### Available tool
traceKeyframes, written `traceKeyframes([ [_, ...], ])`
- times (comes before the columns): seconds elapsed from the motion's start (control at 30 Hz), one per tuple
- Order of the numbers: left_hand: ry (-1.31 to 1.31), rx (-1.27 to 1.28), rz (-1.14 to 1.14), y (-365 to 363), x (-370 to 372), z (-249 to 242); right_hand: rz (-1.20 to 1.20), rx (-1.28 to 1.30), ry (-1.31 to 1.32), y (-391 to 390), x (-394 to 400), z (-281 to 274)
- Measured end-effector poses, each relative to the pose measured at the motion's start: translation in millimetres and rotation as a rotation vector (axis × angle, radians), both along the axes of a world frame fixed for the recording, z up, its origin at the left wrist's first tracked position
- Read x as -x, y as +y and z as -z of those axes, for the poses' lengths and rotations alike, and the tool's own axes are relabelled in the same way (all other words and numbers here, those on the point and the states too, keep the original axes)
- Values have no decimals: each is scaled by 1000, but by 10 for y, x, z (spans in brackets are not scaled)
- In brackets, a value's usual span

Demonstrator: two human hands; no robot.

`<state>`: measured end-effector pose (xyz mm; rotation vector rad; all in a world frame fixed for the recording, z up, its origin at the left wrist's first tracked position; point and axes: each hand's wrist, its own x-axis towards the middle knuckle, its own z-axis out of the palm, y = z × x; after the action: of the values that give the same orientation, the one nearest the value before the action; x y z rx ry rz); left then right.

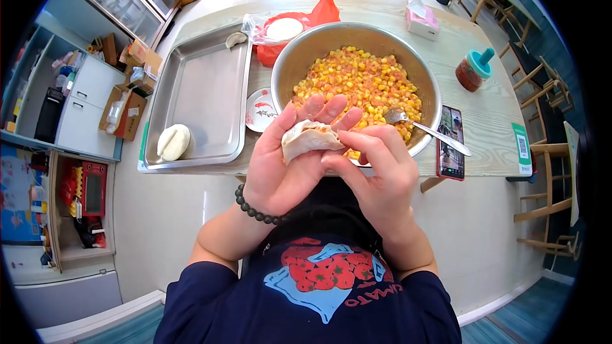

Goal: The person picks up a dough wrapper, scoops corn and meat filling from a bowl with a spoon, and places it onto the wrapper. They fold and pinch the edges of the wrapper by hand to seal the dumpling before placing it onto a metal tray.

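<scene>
A half-folded dumpling (309, 140) rests across the palm and fingers of my left hand (277, 159), its wrapper bent over with a bit of orange filling showing along the edge. My right hand (379, 169) pinches the dumpling's right end between thumb and index finger. Just beyond both hands stands a big steel bowl (287, 70) of corn and reddish meat filling (363, 83). A metal spoon (440, 134) leans on the bowl's right rim, its head in the filling.
At left lies a steel tray (204, 95) with a finished dumpling (236, 39) and a folded white dough piece (173, 143). Behind are wrappers (284, 28) on a red bag (325, 11). A small plate (260, 111), phone (451, 143), jar (474, 70) and tissue box (422, 24) surround the bowl.
</scene>
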<state>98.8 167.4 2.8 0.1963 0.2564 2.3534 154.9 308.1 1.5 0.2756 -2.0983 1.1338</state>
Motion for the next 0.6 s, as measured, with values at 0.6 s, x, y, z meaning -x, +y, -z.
traceKeyframes([
  [0.6, 3, 259, 196, -4, -84, -144, -100, -81, 55, 97, -79, -78],
])
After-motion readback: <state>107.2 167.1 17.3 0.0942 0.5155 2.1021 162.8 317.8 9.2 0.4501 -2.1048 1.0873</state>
